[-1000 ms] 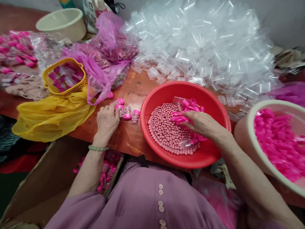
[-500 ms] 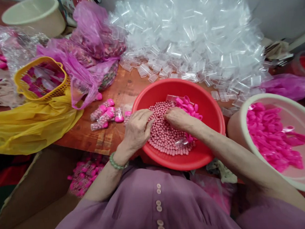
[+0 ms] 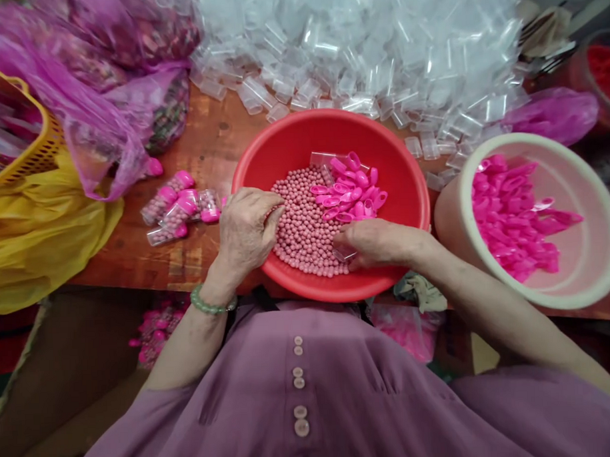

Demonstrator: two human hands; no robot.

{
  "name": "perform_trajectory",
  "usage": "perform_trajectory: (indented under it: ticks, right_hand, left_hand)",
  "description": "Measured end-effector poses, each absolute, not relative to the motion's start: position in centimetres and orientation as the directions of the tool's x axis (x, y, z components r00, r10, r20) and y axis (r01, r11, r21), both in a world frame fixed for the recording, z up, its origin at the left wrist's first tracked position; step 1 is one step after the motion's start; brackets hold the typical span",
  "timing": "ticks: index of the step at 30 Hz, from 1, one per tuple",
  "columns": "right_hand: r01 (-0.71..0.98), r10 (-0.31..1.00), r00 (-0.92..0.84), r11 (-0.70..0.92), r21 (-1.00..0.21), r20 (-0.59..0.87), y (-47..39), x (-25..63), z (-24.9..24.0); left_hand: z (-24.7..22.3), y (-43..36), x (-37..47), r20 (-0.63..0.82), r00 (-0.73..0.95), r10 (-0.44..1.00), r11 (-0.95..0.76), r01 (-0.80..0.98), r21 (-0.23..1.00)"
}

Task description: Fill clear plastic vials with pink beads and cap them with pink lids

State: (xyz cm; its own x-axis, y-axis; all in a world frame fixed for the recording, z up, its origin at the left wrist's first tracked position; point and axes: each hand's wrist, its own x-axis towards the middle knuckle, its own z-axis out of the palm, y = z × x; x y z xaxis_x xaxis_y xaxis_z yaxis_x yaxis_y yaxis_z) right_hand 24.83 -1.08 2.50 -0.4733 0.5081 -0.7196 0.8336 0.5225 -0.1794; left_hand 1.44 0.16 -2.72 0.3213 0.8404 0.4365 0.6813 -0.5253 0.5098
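Note:
My left hand [image 3: 249, 225], with a green bead bracelet on its wrist, is at the left rim of a red basin [image 3: 245, 154]. Its fingers are curled in towards the thumb, and what they hold, if anything, is hidden. Inside the basin lie many pink beads [image 3: 305, 222] beside a heap of bright pink caps [image 3: 356, 187]. My right hand [image 3: 380, 242] is low in the basin, its fingers closed on a small clear plastic tube [image 3: 344, 254] lying at the beads' edge. Another clear tube [image 3: 327, 158] rests behind the beads.
Several bead-filled tubes with pink caps [image 3: 177, 209] lie left of the basin. A big pile of clear tubes [image 3: 353, 53] covers the back. On the right stands a cream tub [image 3: 596, 245] of pink pieces. Left are a yellow basket [image 3: 46, 141] and a yellow bag [image 3: 45, 244].
My right hand has moved from the middle of the beads to the near right, onto the clear tube. My left hand remains at the left rim. The view has shifted.

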Motion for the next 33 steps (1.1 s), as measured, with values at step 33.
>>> perform_trajectory:
  ticks: [33]
  right_hand:
    - [0.932,0.999,0.041,-0.049,-0.360,-0.028,9.4,16.6,-5.1]
  left_hand:
    - [-3.6,-0.1,1.6,0.611,0.100,0.785,-0.575,0.483,0.660]
